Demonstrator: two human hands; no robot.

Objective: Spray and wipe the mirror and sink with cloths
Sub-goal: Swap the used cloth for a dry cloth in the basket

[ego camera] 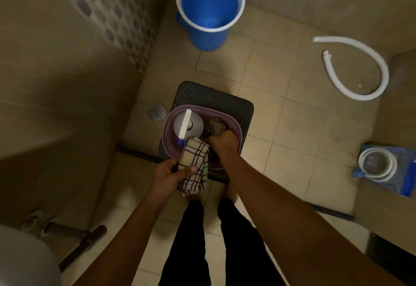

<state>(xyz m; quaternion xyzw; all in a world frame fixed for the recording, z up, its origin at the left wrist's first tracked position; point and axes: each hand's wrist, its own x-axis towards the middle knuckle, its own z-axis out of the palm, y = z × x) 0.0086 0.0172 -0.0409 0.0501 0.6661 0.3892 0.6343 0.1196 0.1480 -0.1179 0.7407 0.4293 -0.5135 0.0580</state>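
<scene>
A purple basket (236, 128) sits on a dark stool (238, 107) on the bathroom floor. Inside it stands a clear spray bottle (188, 125) with a white trigger head and blue nozzle, beside more folded cloths (213, 128). My left hand (171, 173) holds a folded cream cloth with dark checks (193, 161) just in front of the basket. My right hand (222, 142) reaches into the basket, its fingers closed around a cloth there. The white sink's (24, 256) edge shows at the bottom left. No mirror is in view.
A blue bucket (209, 8) with a white rim stands at the back by the wall corner. A floor drain (157, 112) lies left of the stool. A white hose (360, 67) curls on the tiles at right, another coiled hose in a blue bag (382, 168) nearer. Pipework (74, 240) runs under the sink.
</scene>
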